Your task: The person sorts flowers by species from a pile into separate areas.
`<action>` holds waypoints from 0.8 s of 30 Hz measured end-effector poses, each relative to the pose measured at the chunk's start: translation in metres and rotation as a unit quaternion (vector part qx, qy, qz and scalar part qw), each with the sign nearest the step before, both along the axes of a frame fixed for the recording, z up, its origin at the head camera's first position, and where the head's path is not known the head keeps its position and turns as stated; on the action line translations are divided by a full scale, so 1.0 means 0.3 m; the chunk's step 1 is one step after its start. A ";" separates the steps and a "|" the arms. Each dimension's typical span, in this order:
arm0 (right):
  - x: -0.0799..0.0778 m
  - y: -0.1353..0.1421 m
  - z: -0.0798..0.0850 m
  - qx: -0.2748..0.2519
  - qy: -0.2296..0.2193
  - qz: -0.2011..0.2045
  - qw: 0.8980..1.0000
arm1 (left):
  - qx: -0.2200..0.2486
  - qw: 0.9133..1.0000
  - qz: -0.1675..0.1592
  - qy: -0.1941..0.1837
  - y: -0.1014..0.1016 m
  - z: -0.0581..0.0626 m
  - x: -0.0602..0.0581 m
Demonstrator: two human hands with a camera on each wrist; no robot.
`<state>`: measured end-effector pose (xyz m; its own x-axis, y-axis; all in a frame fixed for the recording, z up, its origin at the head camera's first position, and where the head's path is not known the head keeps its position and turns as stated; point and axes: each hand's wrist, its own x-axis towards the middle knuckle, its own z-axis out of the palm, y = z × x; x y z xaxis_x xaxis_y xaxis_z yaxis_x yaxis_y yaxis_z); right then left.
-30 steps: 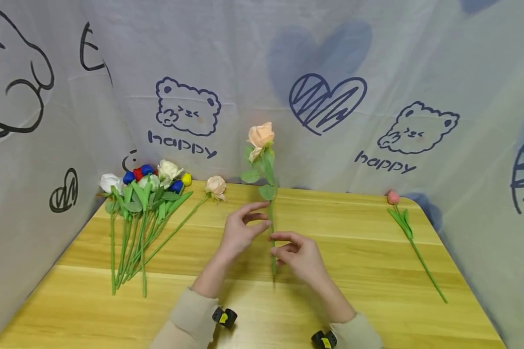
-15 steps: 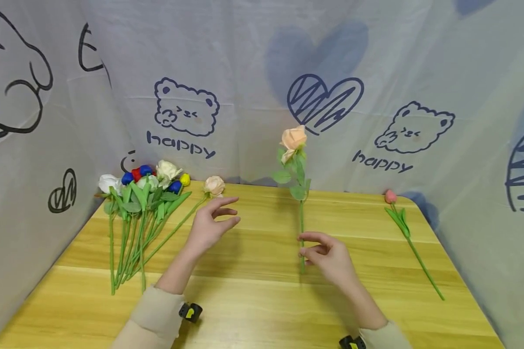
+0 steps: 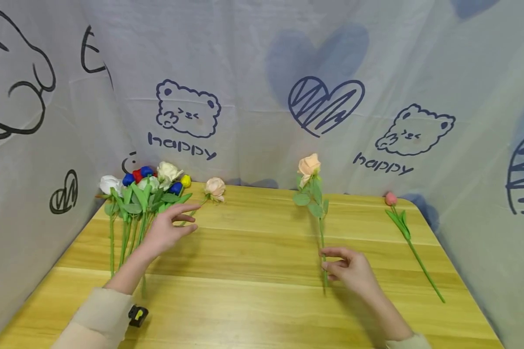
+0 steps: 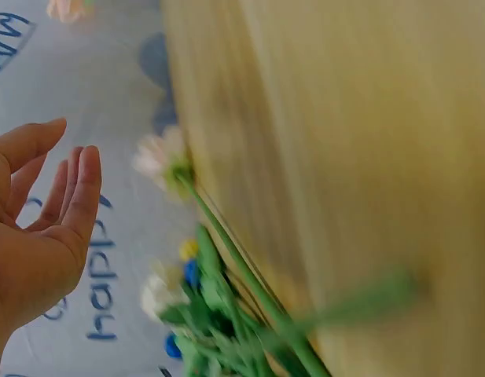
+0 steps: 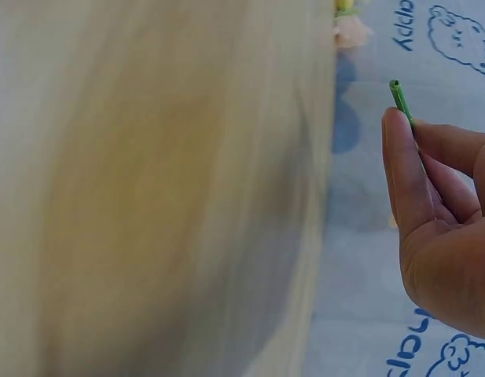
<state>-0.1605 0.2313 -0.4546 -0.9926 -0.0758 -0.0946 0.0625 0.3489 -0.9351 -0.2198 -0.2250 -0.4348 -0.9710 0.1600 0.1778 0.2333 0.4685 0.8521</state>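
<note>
My right hand [image 3: 351, 271] pinches the lower stem of a peach rose [image 3: 310, 167], its bloom up and leaning slightly left. The cut end of the rose stem [image 5: 400, 100] pokes out past the fingertips in the right wrist view. Over the stems of the flower pile [image 3: 141, 194] my left hand [image 3: 168, 230] holds nothing, its fingers loosely spread and apart from the thumb. Beyond those fingers lies another peach rose [image 3: 215, 188], its stem partly hidden behind the hand. The left wrist view shows the left hand [image 4: 49, 216] with bare space between thumb and fingers.
White, blue, red and yellow blooms make up the pile at the table's left. A pink tulip [image 3: 391, 198] lies alone near the right edge of the wooden table [image 3: 253, 300]. A printed cloth [image 3: 262, 87] hangs behind and at the sides.
My left hand has let go of the peach rose's stem and moved left to the flower pile. The right hand has carried the rose rightward, then lower.
</note>
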 end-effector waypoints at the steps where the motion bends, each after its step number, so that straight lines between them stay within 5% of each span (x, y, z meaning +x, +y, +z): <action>1: -0.001 0.005 -0.005 0.001 -0.009 0.000 1.000 | -0.010 1.000 -0.001 -0.002 -0.019 -0.005 0.000; 7: -0.013 0.020 -0.033 0.012 -0.055 0.004 0.998 | -0.066 0.998 -0.005 -0.014 -0.111 -0.030 -0.001; 24: -0.022 0.030 -0.055 0.110 -0.040 -0.012 0.993 | -0.135 0.986 -0.066 -0.075 -0.241 -0.089 -0.042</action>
